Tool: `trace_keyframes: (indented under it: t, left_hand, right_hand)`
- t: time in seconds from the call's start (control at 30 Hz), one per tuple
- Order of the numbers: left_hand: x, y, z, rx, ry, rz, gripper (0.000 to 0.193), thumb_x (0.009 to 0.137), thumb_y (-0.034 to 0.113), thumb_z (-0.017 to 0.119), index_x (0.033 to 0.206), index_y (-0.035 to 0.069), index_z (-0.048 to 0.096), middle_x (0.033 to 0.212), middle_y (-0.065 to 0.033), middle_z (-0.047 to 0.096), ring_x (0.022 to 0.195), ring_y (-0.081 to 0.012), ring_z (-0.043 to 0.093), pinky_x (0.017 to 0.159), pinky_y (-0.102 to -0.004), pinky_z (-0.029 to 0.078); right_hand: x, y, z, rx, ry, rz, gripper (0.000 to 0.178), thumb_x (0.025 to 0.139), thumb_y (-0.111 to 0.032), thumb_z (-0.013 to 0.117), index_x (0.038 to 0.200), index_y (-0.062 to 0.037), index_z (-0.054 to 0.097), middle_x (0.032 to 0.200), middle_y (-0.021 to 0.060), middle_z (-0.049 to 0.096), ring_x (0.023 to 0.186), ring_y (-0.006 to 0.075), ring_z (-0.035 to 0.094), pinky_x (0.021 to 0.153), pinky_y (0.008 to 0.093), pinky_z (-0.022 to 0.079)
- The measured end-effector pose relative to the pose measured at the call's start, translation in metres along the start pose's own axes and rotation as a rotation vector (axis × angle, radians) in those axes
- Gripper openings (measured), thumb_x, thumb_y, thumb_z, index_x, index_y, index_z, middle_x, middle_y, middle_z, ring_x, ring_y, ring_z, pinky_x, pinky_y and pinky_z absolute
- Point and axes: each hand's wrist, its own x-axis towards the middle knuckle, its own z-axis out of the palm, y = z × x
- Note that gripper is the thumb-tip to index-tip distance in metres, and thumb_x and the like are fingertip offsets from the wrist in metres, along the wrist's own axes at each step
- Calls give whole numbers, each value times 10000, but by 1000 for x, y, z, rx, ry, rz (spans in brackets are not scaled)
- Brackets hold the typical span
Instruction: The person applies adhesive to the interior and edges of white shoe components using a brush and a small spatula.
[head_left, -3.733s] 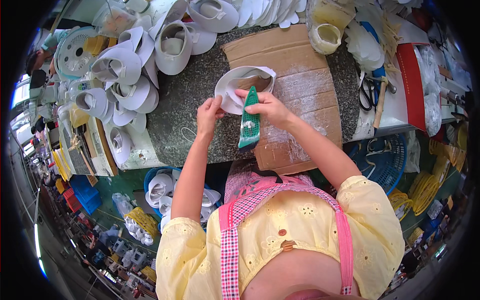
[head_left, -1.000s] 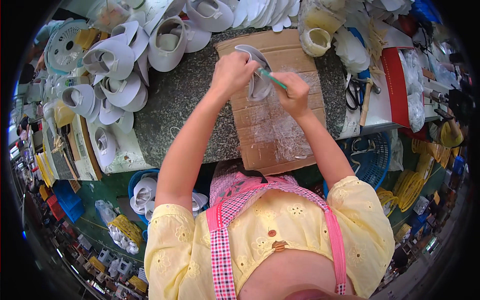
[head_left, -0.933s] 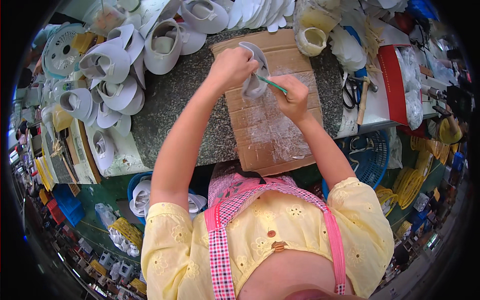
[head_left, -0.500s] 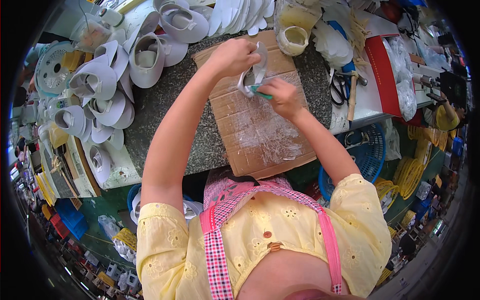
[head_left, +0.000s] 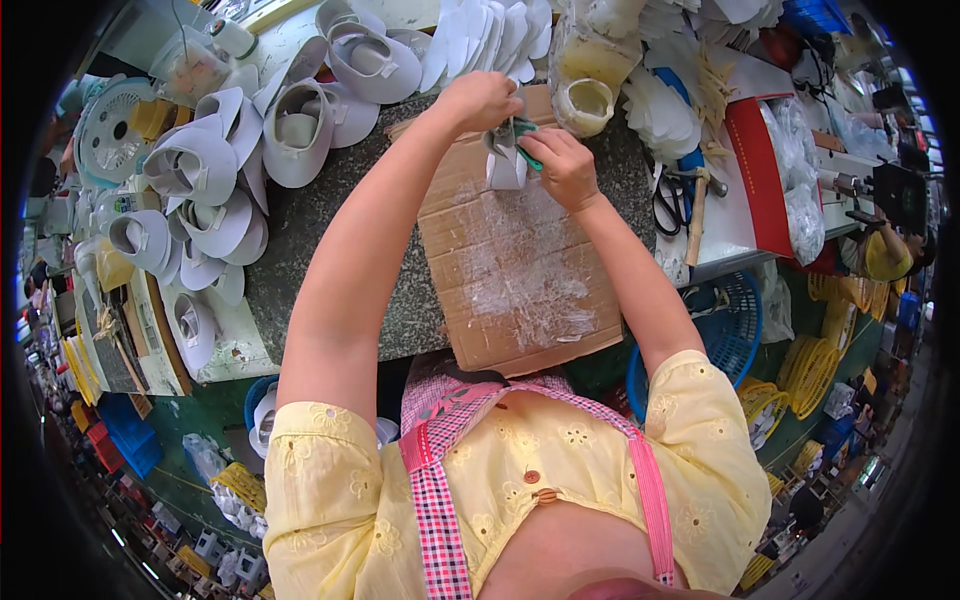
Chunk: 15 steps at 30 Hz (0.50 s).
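Observation:
Over the far part of a glue-smeared cardboard sheet (head_left: 525, 270), my left hand (head_left: 482, 102) is closed around a white shoe upper (head_left: 507, 173), whose far part is hidden by the fingers. Pressed close to it, my right hand (head_left: 565, 168) grips a green-handled tool (head_left: 530, 150) with its working end against the upper; I cannot make out its exact kind. Just beyond the right hand stands a cloudy jar (head_left: 585, 106) with pale, crusted material around its mouth.
Finished-looking white shoe uppers (head_left: 192, 165) crowd the left of the dark speckled tabletop (head_left: 320, 280). White flat pieces (head_left: 490, 40) are stacked at the back. To the right lie scissors (head_left: 668, 200), a hammer (head_left: 698, 215) and a red panel (head_left: 757, 180). A blue basket (head_left: 735, 325) sits below.
The upper has turned, and its lower end now hangs over the cardboard. My right hand with the green-handled tool has moved slightly away from me, up along the upper.

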Motion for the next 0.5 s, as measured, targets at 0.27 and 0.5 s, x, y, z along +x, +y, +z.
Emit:
trace_keyframes:
  t: [0.27, 0.5]
  left_hand:
    - [-8, -2, 4, -99, -4, -156, 321, 740, 299, 459, 773, 3, 579, 793, -221, 575, 775, -379, 546, 707, -426, 429]
    - [-12, -16, -1, -14, 42, -216, 297, 748, 286, 457, 795, 13, 563, 793, -207, 581, 778, -370, 549, 709, -437, 427]
  right_hand:
    - [-6, 11, -20, 415, -231, 212, 227, 598, -10, 620, 811, -88, 615, 829, 60, 609, 746, 225, 576, 614, 310, 464]
    - [11, 28, -1, 115, -246, 35, 233, 602, -13, 579, 817, -94, 618, 805, 65, 603, 773, 247, 573, 641, 316, 467]
